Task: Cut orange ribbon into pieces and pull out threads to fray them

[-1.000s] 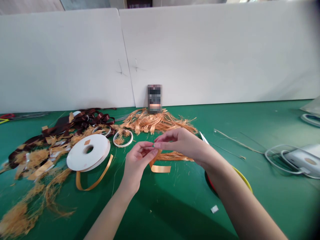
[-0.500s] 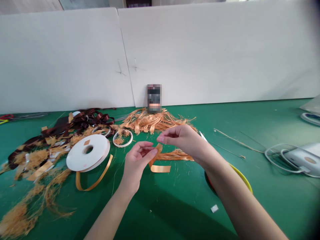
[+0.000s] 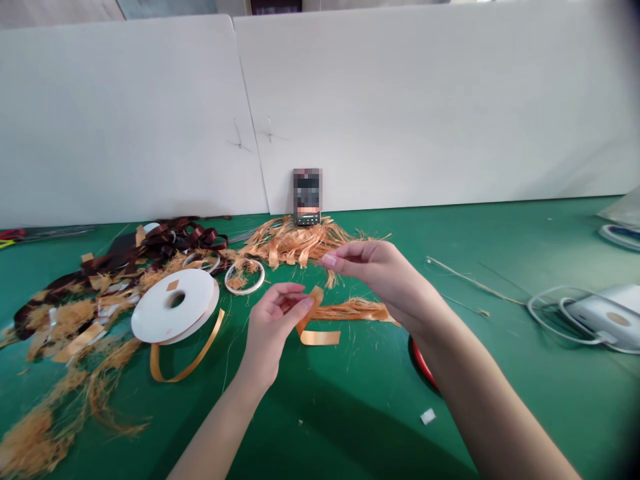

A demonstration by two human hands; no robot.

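Note:
My left hand [image 3: 275, 323] pinches a short strip of golden-orange ribbon [image 3: 321, 338] between thumb and fingers. One end of the strip stands up past the thumb, and its lower part folds out to the right. Up and to the right, my right hand [image 3: 377, 270] is closed in a pinch, apart from the ribbon; whatever lies between its fingertips is too fine to make out. Below the right hand lies a bundle of frayed orange strands [image 3: 355, 310]. A red scissors-like handle [image 3: 424, 365] is partly hidden by my right forearm.
At left lies a white ribbon spool [image 3: 155, 310] with a loose golden tail. Dark brown ribbon [image 3: 185, 240], orange fluff [image 3: 35, 427] and a white ring [image 3: 245, 289] surround it. A phone [image 3: 307, 197] leans on the white panel behind an orange fringe pile [image 3: 290, 248]. A corded pale device [image 3: 607, 310] stands right.
My right hand has moved away from the ribbon, a little right and upward. My left hand stays almost still with the ribbon in its pinch.

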